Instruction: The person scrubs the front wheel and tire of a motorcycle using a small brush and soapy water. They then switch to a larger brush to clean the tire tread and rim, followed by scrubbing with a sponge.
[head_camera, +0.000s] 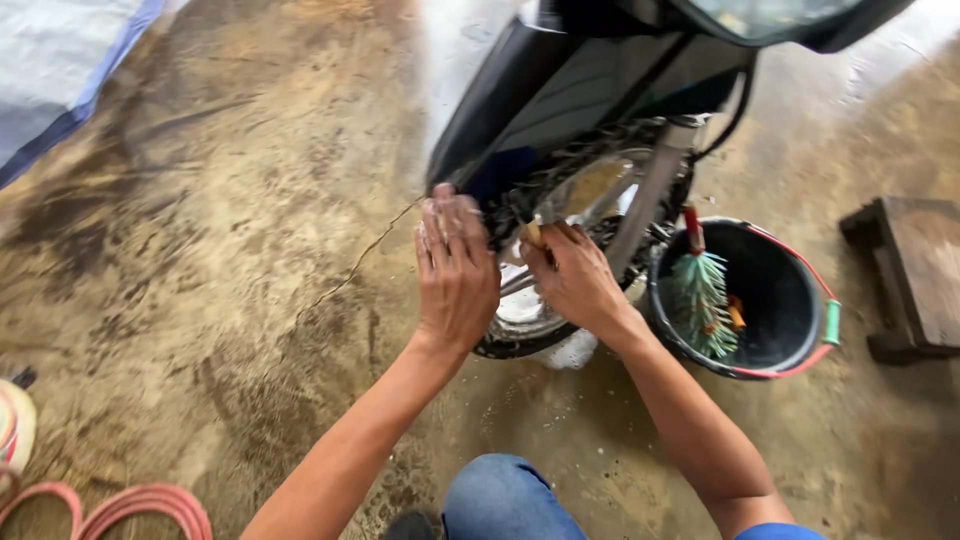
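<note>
Position: the person crouches at the front wheel (560, 250) of a black motorcycle (560, 90), which stands on a wet, stained concrete floor (230, 250). The wheel sits under the black mudguard (510, 110), with the fork leg (645, 205) running down on its far side.

Left hand (455, 270): laid flat against the near edge of the tyre, its fingers released and extended, gripping nothing. It appears to be steadying the wheel.

Right hand (578, 278): fingers clenched on a small pale-handled tool (533, 233), probably a brush, with its working end hidden among the spokes. What kind of head it has cannot be told.

Handling judgement: the wheel is rigid and heavy and is fixed to the machine, so it will not lift; at most it may rotate under pressure. Its surfaces look wet and soapy, with foam (575, 350) at the tyre's foot, so they are likely slippery. The tyre tread offers the surest hold, while the spokes and rim are hard and narrow, with a risk of trapped fingers. The small tool is light and stiff, and is best held by its handle close to the head.

Surroundings: a black bucket (800, 340) with a red rim stands just beside the wheel and holds a green bristle brush (702, 295). A dark wooden stool (915, 275) lies beyond, and a pink hose (130, 505) at lower left.
</note>
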